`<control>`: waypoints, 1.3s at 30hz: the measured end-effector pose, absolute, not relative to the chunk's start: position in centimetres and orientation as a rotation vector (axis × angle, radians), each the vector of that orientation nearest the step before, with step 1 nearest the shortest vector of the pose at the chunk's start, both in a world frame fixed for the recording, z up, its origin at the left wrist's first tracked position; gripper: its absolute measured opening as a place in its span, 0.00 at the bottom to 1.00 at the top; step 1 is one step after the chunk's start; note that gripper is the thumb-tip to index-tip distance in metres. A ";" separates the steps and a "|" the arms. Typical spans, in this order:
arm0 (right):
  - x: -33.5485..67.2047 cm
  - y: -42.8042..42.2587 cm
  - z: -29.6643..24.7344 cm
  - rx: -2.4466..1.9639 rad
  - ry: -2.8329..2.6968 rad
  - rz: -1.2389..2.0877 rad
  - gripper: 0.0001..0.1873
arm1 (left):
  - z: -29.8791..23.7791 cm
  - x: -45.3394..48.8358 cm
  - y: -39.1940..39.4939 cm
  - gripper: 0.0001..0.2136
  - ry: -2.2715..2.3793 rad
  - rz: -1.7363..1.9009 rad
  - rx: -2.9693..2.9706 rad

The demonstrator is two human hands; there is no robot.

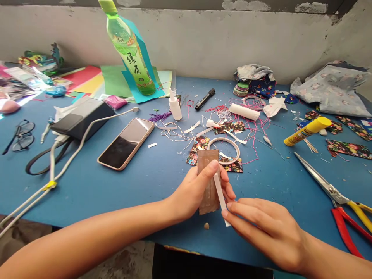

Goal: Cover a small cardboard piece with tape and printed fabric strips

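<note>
My left hand (pixel 193 190) is closed around a flat brown rectangular piece (pixel 209 197), which looks like cardboard or fabric, thumb across its front. A narrow white strip (pixel 220 193), perhaps double-sided tape, slants along the piece's right edge. Its lower end is pinched between the fingertips of my right hand (pixel 264 226); its upper end meets the piece near my left thumb. Just beyond the piece lie a roll of tape (pixel 223 150) and dark floral fabric pieces (pixel 197 149). On the table below sits a small tan round bit (pixel 206 226).
Scissors (pixel 334 193) lie open at the right, near a yellow glue stick (pixel 306 131). To the left are a phone (pixel 126 143), a cabled power bank (pixel 84 116) and glasses (pixel 23 135). Behind stand a green tea bottle (pixel 130 50) and a white glue bottle (pixel 174 107) amid thread scraps.
</note>
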State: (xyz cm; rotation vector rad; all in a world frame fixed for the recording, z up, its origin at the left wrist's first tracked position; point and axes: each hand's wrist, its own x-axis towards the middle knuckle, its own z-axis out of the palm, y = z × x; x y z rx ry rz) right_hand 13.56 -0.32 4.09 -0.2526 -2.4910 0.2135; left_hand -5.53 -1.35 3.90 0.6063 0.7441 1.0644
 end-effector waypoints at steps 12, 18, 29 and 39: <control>13.6 -0.3 4.3 -0.274 -2.490 0.227 0.11 | 4.2 -5.5 -1.4 0.20 0.735 1.098 0.483; 13.4 -0.3 3.9 -0.338 -2.455 0.261 0.12 | 4.5 -5.6 -1.3 0.17 0.781 1.118 0.510; 13.3 -0.3 4.2 -0.317 -2.465 0.320 0.10 | 4.7 -5.7 -1.1 0.17 0.797 1.136 0.480; 13.0 -0.4 4.2 -0.293 -2.475 0.325 0.11 | 4.4 -6.0 -1.0 0.16 0.802 1.181 0.556</control>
